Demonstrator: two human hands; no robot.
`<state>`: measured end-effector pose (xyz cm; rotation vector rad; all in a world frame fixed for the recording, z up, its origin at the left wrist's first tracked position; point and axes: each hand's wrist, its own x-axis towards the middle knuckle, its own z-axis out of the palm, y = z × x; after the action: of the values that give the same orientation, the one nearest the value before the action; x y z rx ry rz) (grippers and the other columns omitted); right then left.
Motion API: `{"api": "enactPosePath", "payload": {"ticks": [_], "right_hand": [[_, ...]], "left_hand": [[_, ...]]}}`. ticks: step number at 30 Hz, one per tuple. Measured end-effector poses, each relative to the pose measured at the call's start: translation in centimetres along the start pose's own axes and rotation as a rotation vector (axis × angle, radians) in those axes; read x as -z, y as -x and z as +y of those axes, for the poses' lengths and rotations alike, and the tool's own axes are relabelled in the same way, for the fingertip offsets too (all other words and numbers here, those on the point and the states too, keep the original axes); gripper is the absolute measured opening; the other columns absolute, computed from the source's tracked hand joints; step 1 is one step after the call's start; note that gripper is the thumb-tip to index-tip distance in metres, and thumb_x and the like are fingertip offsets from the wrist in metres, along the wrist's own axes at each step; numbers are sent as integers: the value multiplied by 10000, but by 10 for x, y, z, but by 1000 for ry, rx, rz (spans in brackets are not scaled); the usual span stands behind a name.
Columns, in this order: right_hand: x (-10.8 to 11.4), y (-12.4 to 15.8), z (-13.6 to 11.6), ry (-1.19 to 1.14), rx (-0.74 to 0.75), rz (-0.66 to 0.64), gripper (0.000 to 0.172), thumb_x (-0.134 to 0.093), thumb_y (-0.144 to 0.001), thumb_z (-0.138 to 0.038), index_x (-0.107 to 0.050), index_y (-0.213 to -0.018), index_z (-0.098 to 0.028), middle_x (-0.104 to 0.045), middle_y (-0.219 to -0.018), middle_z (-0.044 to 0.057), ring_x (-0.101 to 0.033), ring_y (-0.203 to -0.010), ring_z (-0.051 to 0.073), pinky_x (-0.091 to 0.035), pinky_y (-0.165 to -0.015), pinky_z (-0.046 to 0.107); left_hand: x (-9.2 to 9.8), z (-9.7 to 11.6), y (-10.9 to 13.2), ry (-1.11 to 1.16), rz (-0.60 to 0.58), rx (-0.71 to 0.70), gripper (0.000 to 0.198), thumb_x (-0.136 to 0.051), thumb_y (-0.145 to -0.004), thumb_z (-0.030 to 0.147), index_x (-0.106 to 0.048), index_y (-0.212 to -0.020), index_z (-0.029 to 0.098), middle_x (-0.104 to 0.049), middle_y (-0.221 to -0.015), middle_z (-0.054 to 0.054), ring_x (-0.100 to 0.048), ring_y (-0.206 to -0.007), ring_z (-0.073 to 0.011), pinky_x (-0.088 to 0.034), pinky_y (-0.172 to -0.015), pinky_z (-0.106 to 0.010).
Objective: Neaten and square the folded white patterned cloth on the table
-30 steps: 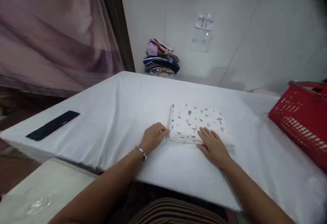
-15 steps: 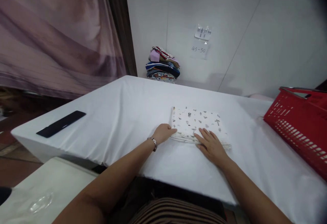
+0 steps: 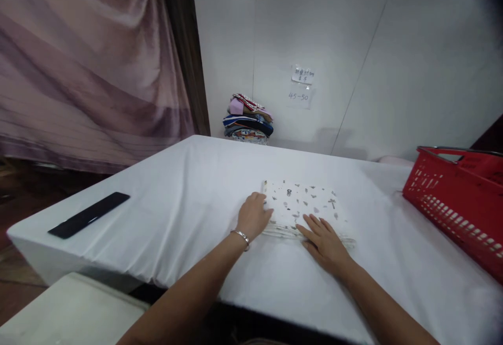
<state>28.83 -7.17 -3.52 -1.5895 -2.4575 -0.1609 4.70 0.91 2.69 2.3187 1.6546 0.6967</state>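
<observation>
A folded white cloth [image 3: 304,206] with small dark prints lies flat on the white-covered table [image 3: 188,193]. My left hand [image 3: 253,218], a bracelet on its wrist, rests against the cloth's left near corner with the fingers laid together over the edge. My right hand [image 3: 324,239] lies flat, fingers stretched out, on the cloth's near edge. Neither hand lifts the cloth.
A red plastic basket [image 3: 456,198] stands at the table's right edge. A long black flat object [image 3: 88,215] lies near the left edge. A stack of folded coloured clothes [image 3: 247,119] sits by the wall behind the table. A pink curtain [image 3: 86,62] hangs at the left.
My left hand has slid from beside the cloth onto its left corner. My right hand stays on the near edge. The view has tilted up a little.
</observation>
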Motion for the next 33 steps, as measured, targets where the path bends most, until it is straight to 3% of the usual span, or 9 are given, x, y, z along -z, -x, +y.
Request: {"api": "enactPosePath", "payload": {"ticks": [2, 4, 8, 12, 16, 18, 22, 28, 33], "right_hand": [[-2, -1, 1, -6, 3, 1, 444, -354, -927, -384, -368, -1368, -333, -311, -1465, 54, -265, -1350, 259, -256, -1068, 504], [-3, -1, 1, -21, -3, -5, 448, -360, -925, -369, -360, -1372, -335, -296, -1471, 53, -254, -1354, 258, -245, -1072, 507], [5, 0, -2, -109, -39, -101, 491, -405, -905, -364, -329, -1388, -324, -248, -1486, 58, -206, -1370, 255, -194, -1092, 504], [36, -16, 1, -312, -113, -214, 535, -357, -898, -503, -309, -1398, -317, -240, -1489, 46, -170, -1381, 236, -169, -1100, 489], [58, -59, 28, -299, -307, 1, 606, -244, -899, -572, -306, -1404, -243, -194, -1508, 50, -95, -1396, 215, -111, -1111, 457], [52, -78, 49, -202, -430, 24, 643, -245, -902, -556, -258, -1420, -176, -154, -1517, 81, -55, -1400, 217, -99, -1110, 436], [18, -92, 79, -91, -645, -146, 635, -263, -904, -513, -275, -1399, -115, -173, -1507, 132, -81, -1390, 258, -151, -1076, 460], [-5, -86, 84, -85, -631, -153, 624, -248, -901, -507, -276, -1387, -117, -167, -1508, 133, -71, -1385, 261, -167, -1059, 480], [-3, -86, 83, -75, -630, -154, 622, -244, -901, -511, -260, -1394, -132, -152, -1513, 123, -60, -1386, 260, -178, -1054, 484]], "left_hand": [[-8, 12, -11, -28, 67, -225, 437, -476, -837, 369, -457, -1234, 187, -447, -1347, -93, -367, -1265, -206, -286, -1039, -334], [-20, 17, -24, -71, -16, -308, 516, -419, -862, 423, -385, -1317, 181, -318, -1453, -90, -214, -1356, -218, -177, -1102, -386], [-47, 6, -42, -168, -350, -169, 688, -287, -853, 568, -300, -1390, 140, -182, -1506, -104, -93, -1389, -259, -141, -1100, -479], [-59, -4, -46, -223, -354, -161, 722, -212, -851, 595, -266, -1413, 145, -141, -1515, -78, -35, -1396, -241, -118, -1105, -479], [-60, -4, -47, -233, -342, -154, 724, -213, -852, 597, -257, -1419, 150, -128, -1516, -71, -37, -1396, -242, -115, -1103, -483], [-61, -5, -48, -230, -335, -153, 708, -214, -857, 588, -264, -1417, 158, -131, -1514, -69, -44, -1396, -242, -104, -1103, -483], [-62, -8, -45, -217, -330, -164, 681, -217, -865, 575, -288, -1408, 168, -140, -1514, -63, -48, -1395, -243, -83, -1105, -487], [-47, 7, -61, -202, -419, -113, 738, -259, -825, 634, -312, -1394, 167, -141, -1512, -89, -61, -1392, -271, -81, -1088, -537], [-47, 17, -101, -252, -230, -126, 775, -216, -822, 655, -285, -1408, 153, -91, -1522, -74, -2, -1396, -254, -10, -1109, -493]]}}
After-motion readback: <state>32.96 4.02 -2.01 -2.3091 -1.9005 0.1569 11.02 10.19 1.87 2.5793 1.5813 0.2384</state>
